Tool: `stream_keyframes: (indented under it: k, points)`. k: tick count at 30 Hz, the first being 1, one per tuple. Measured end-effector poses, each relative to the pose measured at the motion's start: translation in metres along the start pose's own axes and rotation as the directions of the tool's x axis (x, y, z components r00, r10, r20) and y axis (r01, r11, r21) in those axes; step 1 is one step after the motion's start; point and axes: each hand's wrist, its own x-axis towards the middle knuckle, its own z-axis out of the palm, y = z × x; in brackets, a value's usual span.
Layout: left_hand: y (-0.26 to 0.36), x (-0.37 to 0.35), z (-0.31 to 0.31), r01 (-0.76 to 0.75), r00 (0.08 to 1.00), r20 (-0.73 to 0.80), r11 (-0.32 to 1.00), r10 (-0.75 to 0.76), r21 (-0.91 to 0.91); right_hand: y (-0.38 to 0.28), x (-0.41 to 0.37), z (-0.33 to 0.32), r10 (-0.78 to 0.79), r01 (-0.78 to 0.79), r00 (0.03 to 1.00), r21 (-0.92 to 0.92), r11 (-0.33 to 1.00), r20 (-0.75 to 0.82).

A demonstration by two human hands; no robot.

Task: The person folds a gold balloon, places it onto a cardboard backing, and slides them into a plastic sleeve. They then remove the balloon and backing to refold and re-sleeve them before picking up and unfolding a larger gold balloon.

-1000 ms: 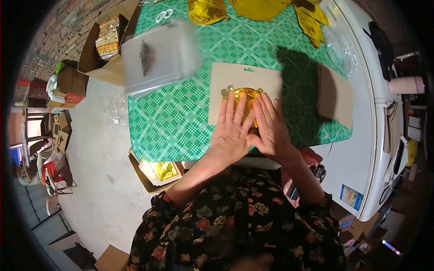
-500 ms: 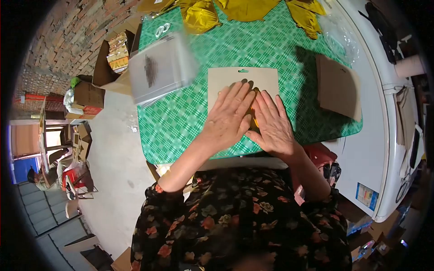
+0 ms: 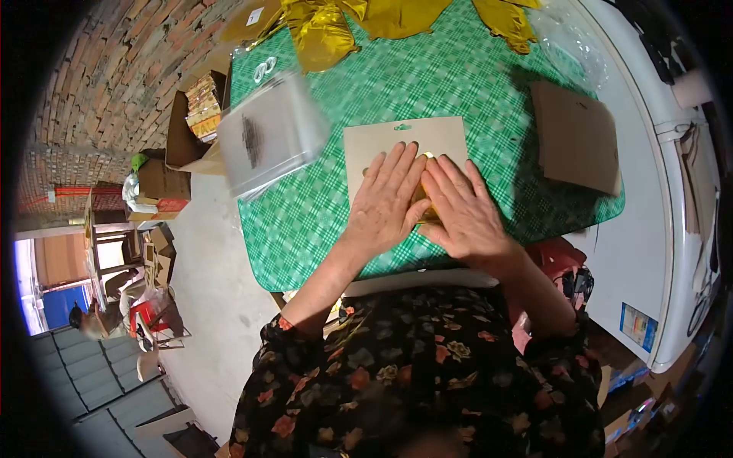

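Note:
A beige card with a hang hole at its top lies on the green checked tablecloth in front of me. My left hand rests flat on the card, palm down, fingers stretched out. Beside it my right hand lies flat too, its fingers extended across the card's right part. A shiny gold piece shows in the gap between the hands; most of it is hidden under them, so its shape cannot be made out.
Gold foil balloons lie along the far edge. Clear plastic sleeves are stacked at the left, near white rings. More beige cards sit at the right, by a white appliance. An open carton stands left of the table.
The view has tilted and shifted slightly. Both hands stay flat on the card, with the right fingertips now closer to the left hand at the gold piece.

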Motion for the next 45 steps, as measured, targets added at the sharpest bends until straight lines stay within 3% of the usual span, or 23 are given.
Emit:
stream_keyframes:
  k: [3, 5, 8, 11, 12, 15, 18, 21, 31, 41, 42, 44, 45]
  points:
    - [0.000, 0.000, 0.002, -0.019, 1.000, 0.000, 0.999, 0.019, 0.049, 0.022, 0.017, -0.009, 0.074, -0.075, 0.997, -0.042, 0.996, -0.031]
    - [0.000, 0.000, 0.003, -0.011, 1.000, 0.009, 0.999, 0.011, 0.047, 0.047, 0.034, -0.006, 0.069, -0.093, 0.959, -0.073, 0.993, -0.275]
    - [-0.001, -0.001, 0.005, -0.006, 1.000, 0.027, 0.999, 0.005, 0.041, 0.067, 0.059, -0.016, 0.074, -0.078, 0.955, -0.004, 0.997, -0.289]
    - [-0.001, -0.002, 0.005, -0.010, 0.999, 0.044, 0.999, 0.008, 0.046, 0.065, 0.073, -0.020, 0.109, -0.111, 0.962, 0.008, 0.994, -0.251]
    - [0.000, -0.002, 0.004, -0.011, 0.999, 0.050, 0.999, 0.009, 0.049, 0.061, 0.077, -0.028, 0.172, -0.170, 0.973, 0.025, 0.985, -0.153]
    - [0.000, -0.004, 0.003, -0.022, 0.997, 0.077, 0.998, 0.017, 0.056, 0.078, 0.087, -0.018, 0.121, -0.107, 0.948, 0.063, 0.992, -0.295]
    - [0.002, -0.006, 0.002, -0.033, 0.998, 0.063, 0.999, 0.030, 0.043, 0.087, 0.092, -0.025, 0.174, -0.139, 0.979, 0.288, 0.948, -0.102]
    - [0.002, -0.007, 0.002, -0.029, 0.997, 0.070, 0.999, 0.027, 0.040, 0.082, 0.090, -0.022, 0.198, -0.137, 0.973, 0.388, 0.911, -0.122]
    - [0.005, -0.007, 0.000, -0.010, 0.997, 0.075, 0.999, 0.007, 0.042, 0.084, 0.100, -0.022, 0.201, -0.139, 0.974, 0.422, 0.896, -0.105]
    - [0.003, -0.007, 0.001, -0.011, 0.997, 0.076, 0.999, 0.007, 0.051, 0.149, 0.149, -0.052, 0.172, -0.115, 0.976, 0.360, 0.926, -0.132]
    - [0.003, -0.007, 0.001, -0.011, 0.998, 0.070, 0.999, 0.007, 0.048, 0.175, 0.161, -0.043, -0.193, 0.384, 0.885, 0.432, 0.816, -0.423]
    - [0.003, -0.006, 0.000, -0.011, 0.998, 0.062, 0.999, 0.009, 0.030, 0.221, 0.173, -0.030, -0.330, 0.660, 0.706, 0.412, 0.628, -0.627]
    - [0.004, -0.006, -0.001, -0.010, 0.998, 0.059, 1.000, 0.009, 0.021, 0.223, 0.174, -0.036, -0.206, 0.505, 0.809, 0.471, 0.724, -0.550]
